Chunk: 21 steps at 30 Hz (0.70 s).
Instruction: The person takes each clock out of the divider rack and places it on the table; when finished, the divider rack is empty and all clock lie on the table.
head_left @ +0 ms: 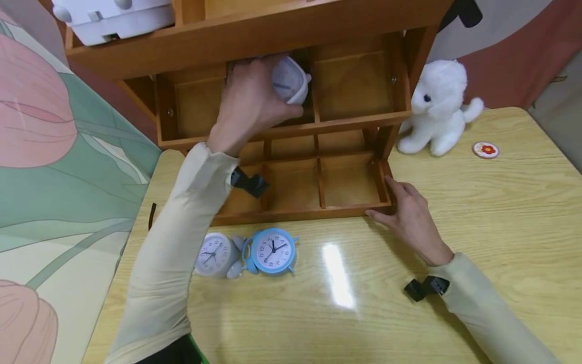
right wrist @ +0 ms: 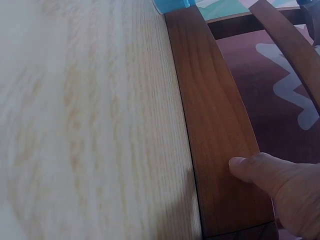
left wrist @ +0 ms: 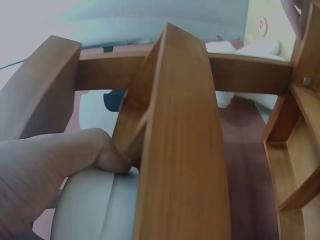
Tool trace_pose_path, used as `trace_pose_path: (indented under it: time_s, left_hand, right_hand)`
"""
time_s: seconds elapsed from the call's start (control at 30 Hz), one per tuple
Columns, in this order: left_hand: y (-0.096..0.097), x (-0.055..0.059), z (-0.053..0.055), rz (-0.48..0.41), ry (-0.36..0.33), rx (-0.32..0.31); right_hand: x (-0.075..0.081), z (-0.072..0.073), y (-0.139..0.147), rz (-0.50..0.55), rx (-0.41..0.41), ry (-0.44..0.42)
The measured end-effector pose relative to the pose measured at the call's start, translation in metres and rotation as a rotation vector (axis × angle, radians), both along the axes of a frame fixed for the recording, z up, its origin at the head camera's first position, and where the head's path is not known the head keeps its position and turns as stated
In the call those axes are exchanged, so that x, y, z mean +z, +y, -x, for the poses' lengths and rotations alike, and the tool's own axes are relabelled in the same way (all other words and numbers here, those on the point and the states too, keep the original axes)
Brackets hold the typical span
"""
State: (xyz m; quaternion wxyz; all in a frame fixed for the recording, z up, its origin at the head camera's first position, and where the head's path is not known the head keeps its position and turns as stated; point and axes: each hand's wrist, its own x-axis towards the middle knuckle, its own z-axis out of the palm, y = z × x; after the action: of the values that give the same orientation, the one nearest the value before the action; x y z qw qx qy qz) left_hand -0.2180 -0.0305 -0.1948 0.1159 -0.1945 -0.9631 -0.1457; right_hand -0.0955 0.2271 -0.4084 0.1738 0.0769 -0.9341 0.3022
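Observation:
My left hand [head_left: 252,96] reaches into the middle compartment of the middle tier of a wooden shelf [head_left: 291,215]. It grips a small white clock [head_left: 289,81] with a rounded-square face. In the left wrist view, the thumb lies over the white body of this clock [left wrist: 92,205], beside a wooden front board [left wrist: 182,140]. My right hand [head_left: 414,217] holds the shelf's lower right front corner. The right wrist view has its thumb [right wrist: 250,167] pressed on the bottom board [right wrist: 215,120], with the other fingers largely hidden.
A white twin-bell alarm clock [head_left: 213,255] and a blue one [head_left: 274,251] lie face up before the shelf. A white plush dog [head_left: 438,108] sits right of it, near a round flower badge [head_left: 485,149]. A white box-like thing [head_left: 113,20] stands on the top tier.

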Motion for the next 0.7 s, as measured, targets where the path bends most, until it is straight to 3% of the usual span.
trace_pose_path:
  time_s: [0.23, 0.37, 0.57, 0.7]
  left_hand:
    - [-0.003, 0.001, -0.007, -0.022, 0.033, -0.048]
    - [-0.005, 0.002, -0.017, -0.038, 0.039, -0.094]
    - [-0.003, -0.002, -0.046, -0.071, 0.06, -0.215]
    - [0.0, -0.004, -0.067, -0.074, 0.012, -0.279]
  right_hand:
    - [-0.002, 0.0, 0.0, -0.005, 0.005, -0.002]
    - [-0.002, 0.001, 0.0, -0.006, 0.007, -0.003]
    - [-0.001, 0.0, 0.001, -0.006, 0.01, 0.01]
    - [-0.001, 0.001, 0.0, -0.001, 0.008, 0.003]
